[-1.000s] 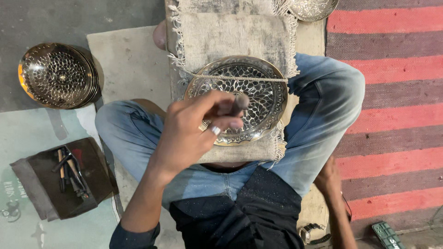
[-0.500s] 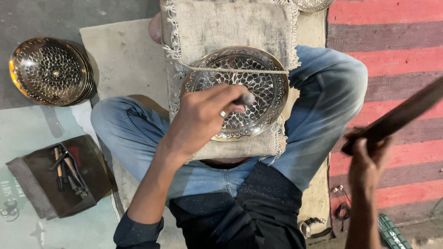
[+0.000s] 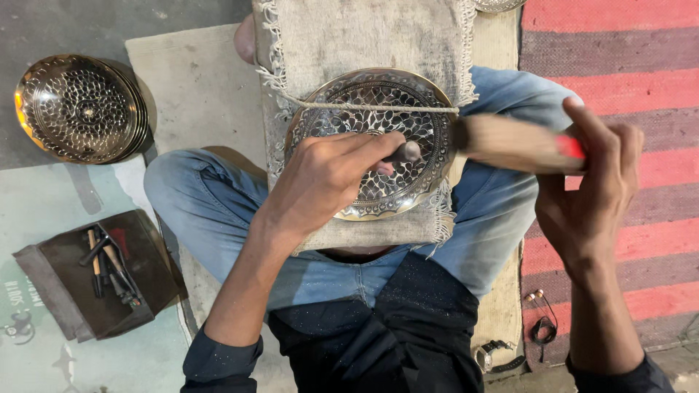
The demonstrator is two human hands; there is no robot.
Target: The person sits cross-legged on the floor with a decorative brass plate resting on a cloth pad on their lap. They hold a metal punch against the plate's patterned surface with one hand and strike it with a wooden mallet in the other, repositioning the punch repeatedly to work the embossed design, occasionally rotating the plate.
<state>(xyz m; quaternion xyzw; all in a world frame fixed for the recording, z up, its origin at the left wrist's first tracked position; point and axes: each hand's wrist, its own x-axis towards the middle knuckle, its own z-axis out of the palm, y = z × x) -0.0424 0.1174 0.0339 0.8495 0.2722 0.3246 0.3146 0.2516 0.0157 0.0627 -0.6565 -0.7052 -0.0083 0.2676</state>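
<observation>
An engraved round metal plate (image 3: 349, 94) rests on a burlap-covered block (image 3: 364, 36) across my lap, tied down by a cord (image 3: 364, 107). My left hand (image 3: 328, 178) rests on the plate and grips a small metal punch (image 3: 408, 151) against its patterned surface. My right hand (image 3: 593, 182) holds a wooden mallet handle (image 3: 510, 143) level, its blurred end just right of the punch.
A stack of similar engraved plates (image 3: 76, 109) sits on the floor at the left. A dark cloth tray (image 3: 95, 273) holds several punches at the lower left. A red and grey striped rug (image 3: 619, 58) lies on the right, with earphones (image 3: 540, 327) and a watch (image 3: 491, 355) near my knee.
My right hand has come up from beside my leg, raised the mallet high at the right, then swung it in toward the punch. My left hand has stayed on the plate.
</observation>
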